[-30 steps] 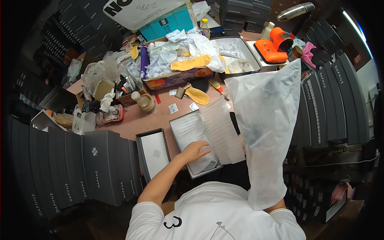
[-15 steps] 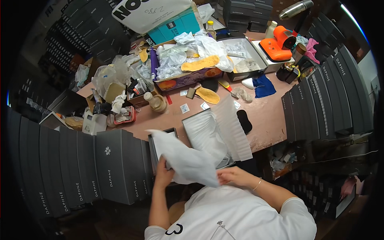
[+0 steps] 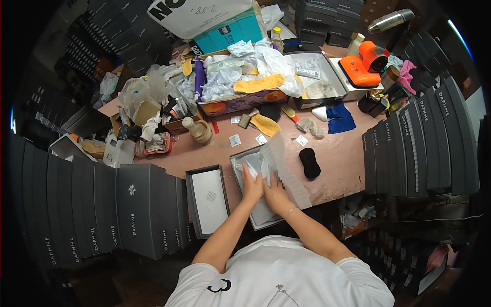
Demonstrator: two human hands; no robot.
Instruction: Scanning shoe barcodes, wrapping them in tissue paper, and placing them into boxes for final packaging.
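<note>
An open grey shoe box [image 3: 240,158] lined with white tissue paper [image 3: 279,153] lies on the pinkish table in front of me. My left hand [image 3: 251,185] and my right hand [image 3: 276,194] rest side by side inside the box, palms down, pressing on a white bag [image 3: 263,212] laid in it. The fingers are flat and spread, gripping nothing. The box's dark lid [image 3: 207,200] lies upturned just left of the box.
A black oval pad [image 3: 309,162] lies right of the box. Stacks of dark shoe boxes [image 3: 102,210] stand left and right [image 3: 424,148]. The back of the table holds a cluttered cardboard tray [image 3: 238,105], an orange device [image 3: 362,65], a blue cloth [image 3: 340,118] and a small bottle [image 3: 197,130].
The white bag, held up high in my right hand a second ago, came down to both hands and now lies in the box under my palms.
</note>
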